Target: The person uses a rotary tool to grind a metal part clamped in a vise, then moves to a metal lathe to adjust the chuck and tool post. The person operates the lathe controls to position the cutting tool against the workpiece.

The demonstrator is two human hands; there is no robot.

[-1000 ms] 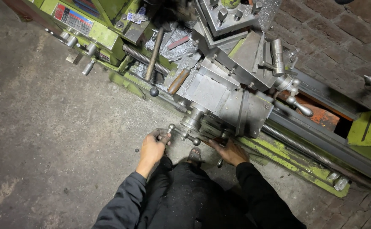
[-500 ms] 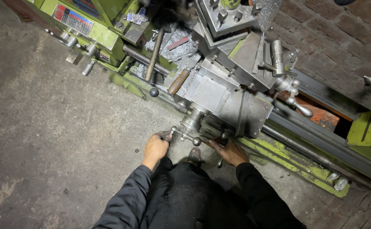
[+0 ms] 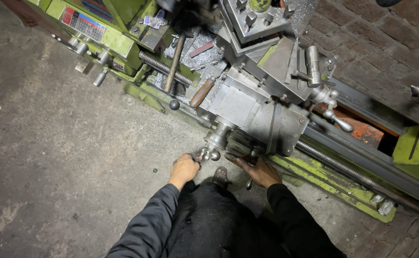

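Overhead, a long green lathe (image 3: 123, 45) runs slantwise across the view from upper left to lower right, standing on a stained concrete floor (image 3: 61, 157) with a brick wall (image 3: 386, 43) behind it. Its grey carriage (image 3: 252, 112) fills the middle, topped by a square tool post (image 3: 255, 16) with bolts, and metal swarf (image 3: 200, 55) lies scattered on the bed to the left of it. A threaded lead screw (image 3: 353, 169) runs along the front of the bed, and a wooden-handled tool (image 3: 202, 92) rests on the carriage's left edge beside a long lever with a black ball end (image 3: 174, 104). Lower down, at the carriage's apron, sits the chromed handwheel (image 3: 215, 141) with its small handle knobs (image 3: 208, 155). The left hand (image 3: 184, 168) is curled closed around the knob on the handwheel's lower left, fingers wrapped tight, so the knob lies inside the fist. The right hand (image 3: 259, 171) rests just right of it, under the apron, fingers together and stretched flat against the lower edge of the grey casting; whether it grips anything there I cannot tell. Dark sleeves and a shoe tip (image 3: 220, 176) show between the hands.
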